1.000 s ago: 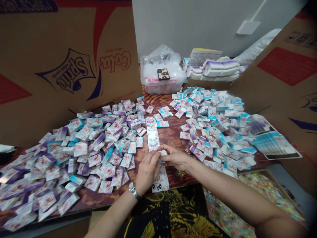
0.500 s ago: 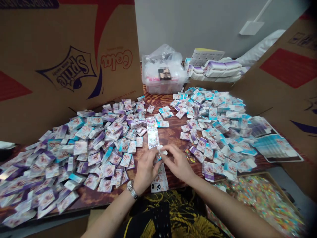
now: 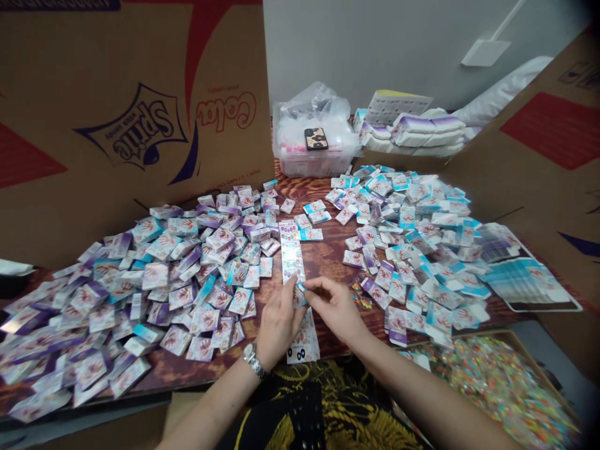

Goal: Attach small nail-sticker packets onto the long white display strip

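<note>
My left hand [image 3: 280,319], with a watch on its wrist, is closed around a small white-and-blue cardboard box [image 3: 300,298]. From the other side my right hand [image 3: 332,307] pinches the top end of this box, where a blue edge shows. Fingers cover most of the box. Under both hands lies a long printed sticker strip [image 3: 291,247] with rows of coloured shapes. Several similar boxes [image 3: 311,234] rest just beyond its right edge. Close to my right hand is a little clear packet with coloured bits [image 3: 362,295].
Piles of small boxes spread on the left [image 3: 182,275] and right [image 3: 422,231]. A tray of colourful packets [image 3: 501,387] sits at lower right. Large cartons [image 3: 140,56] flank the table. A phone [image 3: 316,139] lies on a clear plastic tub [image 3: 312,165] at the back.
The white flap that stood up at the top of the held box is now down, and a blue edge shows there. The camera view has shifted slightly.
</note>
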